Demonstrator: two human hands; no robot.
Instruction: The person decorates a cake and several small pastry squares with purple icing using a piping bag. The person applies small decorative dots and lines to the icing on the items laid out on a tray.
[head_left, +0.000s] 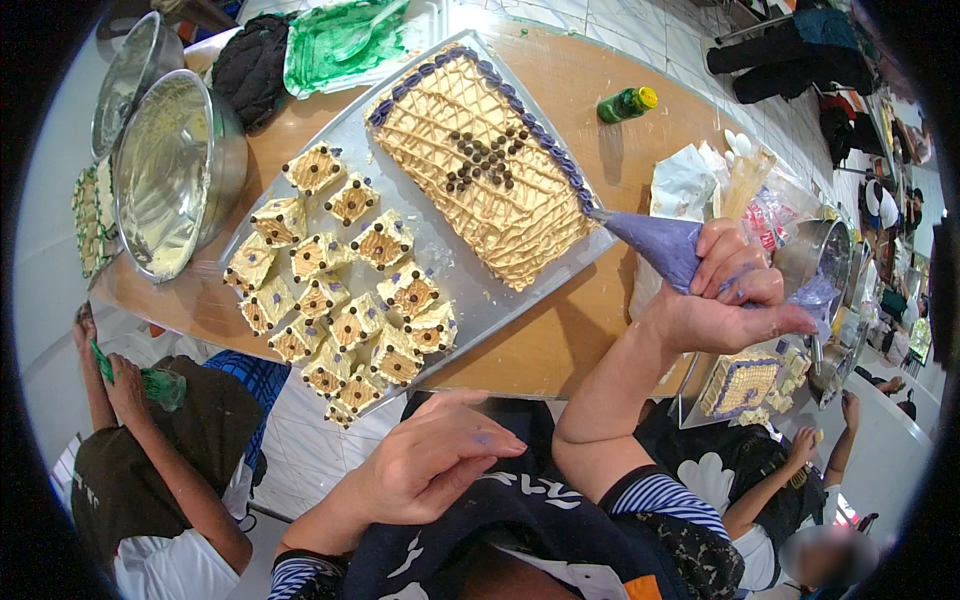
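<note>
My right hand (739, 289) squeezes a piping bag (652, 240) filled with purple icing. The bag's tip meets the right corner of a rectangular cake (420, 146). Tan icing lines cross the cake's top, and dark chocolate balls form an X there. A ruffled purple border (544, 135) follows its far-left and right-hand edges. Beneath the cake is a metal tray (454, 277), which also carries several small cream-coated cake squares (379, 244) topped with dark balls. My left hand (442, 461) hovers in front of the table edge, holding nothing, fingers loosely bent, with a purple smear.
A small green bottle with a yellow cap (628, 105) stands beyond the cake. Steel bowls (217, 172) and a green-stained foam container (296, 64) sit left. Plastic wrappings (765, 217) and another decorated cake (742, 386) are right. People sit at both sides.
</note>
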